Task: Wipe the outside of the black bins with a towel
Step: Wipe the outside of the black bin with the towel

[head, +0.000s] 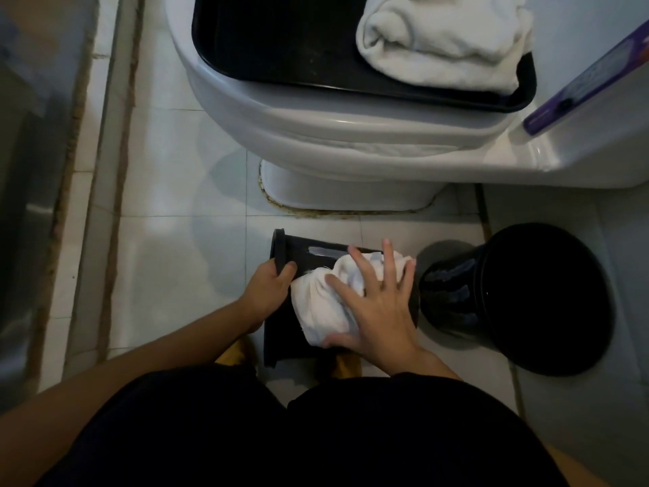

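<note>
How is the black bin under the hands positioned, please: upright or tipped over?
Tipped on its side: the black bin has its rim facing left, gripped by the left hand, its wall facing up.

The near black bin looks matt plastic, the right-hand bin glossy, the towel soft nubbly cloth, the toilet smooth glazed ceramic, the floor tiles shiny.
</note>
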The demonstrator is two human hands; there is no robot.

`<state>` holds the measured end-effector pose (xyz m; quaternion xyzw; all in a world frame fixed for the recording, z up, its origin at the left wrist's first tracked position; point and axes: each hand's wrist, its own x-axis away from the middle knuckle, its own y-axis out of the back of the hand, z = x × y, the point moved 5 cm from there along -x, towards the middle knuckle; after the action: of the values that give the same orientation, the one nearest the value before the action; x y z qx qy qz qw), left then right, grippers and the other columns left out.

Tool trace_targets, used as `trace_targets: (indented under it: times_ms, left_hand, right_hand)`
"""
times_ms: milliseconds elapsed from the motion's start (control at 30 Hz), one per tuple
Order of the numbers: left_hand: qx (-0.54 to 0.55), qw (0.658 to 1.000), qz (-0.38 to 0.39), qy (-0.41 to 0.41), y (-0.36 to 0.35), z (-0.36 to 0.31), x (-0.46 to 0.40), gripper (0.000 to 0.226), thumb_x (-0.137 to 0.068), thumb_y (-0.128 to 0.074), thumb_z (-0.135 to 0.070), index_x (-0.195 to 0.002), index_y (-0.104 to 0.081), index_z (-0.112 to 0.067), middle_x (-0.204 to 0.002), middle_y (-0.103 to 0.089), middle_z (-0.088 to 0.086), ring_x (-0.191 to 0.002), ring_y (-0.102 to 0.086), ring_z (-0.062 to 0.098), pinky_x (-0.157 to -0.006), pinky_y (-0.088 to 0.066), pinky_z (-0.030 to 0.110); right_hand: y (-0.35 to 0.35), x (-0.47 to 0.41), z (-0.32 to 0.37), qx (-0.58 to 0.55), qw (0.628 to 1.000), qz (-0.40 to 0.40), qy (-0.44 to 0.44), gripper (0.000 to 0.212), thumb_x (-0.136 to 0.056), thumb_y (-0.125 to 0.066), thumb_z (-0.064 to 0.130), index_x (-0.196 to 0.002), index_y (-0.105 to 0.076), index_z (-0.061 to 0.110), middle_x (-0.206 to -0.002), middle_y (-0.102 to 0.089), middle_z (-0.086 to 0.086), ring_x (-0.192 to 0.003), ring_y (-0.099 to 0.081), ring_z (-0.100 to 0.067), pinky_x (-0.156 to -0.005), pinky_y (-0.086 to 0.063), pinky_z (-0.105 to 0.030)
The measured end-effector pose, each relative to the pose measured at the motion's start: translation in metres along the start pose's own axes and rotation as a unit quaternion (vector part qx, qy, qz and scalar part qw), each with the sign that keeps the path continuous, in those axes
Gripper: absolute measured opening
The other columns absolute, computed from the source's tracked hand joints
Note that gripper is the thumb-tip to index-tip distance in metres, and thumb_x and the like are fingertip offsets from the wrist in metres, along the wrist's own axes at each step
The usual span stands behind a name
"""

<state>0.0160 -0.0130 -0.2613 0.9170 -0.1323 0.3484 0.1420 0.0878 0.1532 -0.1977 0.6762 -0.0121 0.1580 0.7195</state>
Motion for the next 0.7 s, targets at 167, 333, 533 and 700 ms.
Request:
trace_targets:
  times_ms: [167,333,533,700]
  left_hand:
    - [0.011,1.000,-0.001,0.002,-0.001,-0.001,0.002,0.026,-0.101,-0.044,-0.026,-0.102,-0.064,-0.009,-0.095,-0.069,0.009,-0.088,-0.066,0.022,-0.079,-0.054,0.035]
    - [0.033,0.999,0.013,0.009,-0.001,0.002,0.005,0.027,-0.100,-0.045,-0.024,-0.099,-0.066,-0.008,-0.093,-0.071,0.011,-0.087,-0.068,0.023,-0.073,-0.054,0.030]
    - [0.050,0.997,-0.012,0.051,-0.006,0.007,0.003,0.022,-0.095,-0.048,-0.024,-0.098,-0.065,-0.011,-0.094,-0.071,0.012,-0.085,-0.067,0.023,-0.077,-0.054,0.034]
    - [0.061,0.994,-0.093,0.010,-0.008,-0.008,-0.009,0.023,-0.100,-0.047,-0.024,-0.114,-0.057,-0.009,-0.096,-0.065,0.006,-0.089,-0.064,0.021,-0.074,-0.053,0.030]
  right_hand:
    - [-0.003,-0.011,0.014,0.107,0.990,0.065,0.070,0.125,-0.056,-0.070,0.081,-0.151,-0.026,0.013,-0.161,-0.021,-0.018,-0.144,-0.001,-0.057,-0.101,-0.012,-0.081]
    - [-0.006,-0.013,0.015,0.143,0.971,0.099,0.164,0.120,-0.064,-0.076,0.066,-0.156,-0.009,0.025,-0.155,-0.028,-0.020,-0.135,-0.029,-0.053,-0.099,-0.026,-0.076]
    - [-0.009,0.005,0.010,0.116,0.959,0.064,0.252,0.082,-0.078,-0.072,0.042,-0.147,-0.030,0.030,-0.147,-0.037,-0.018,-0.122,-0.043,-0.043,-0.093,-0.037,-0.066]
    - [-0.014,0.020,0.002,0.048,0.994,0.035,0.093,0.079,-0.070,-0.066,0.057,-0.141,-0.044,0.032,-0.134,-0.052,-0.011,-0.113,-0.049,-0.035,-0.091,-0.039,-0.053]
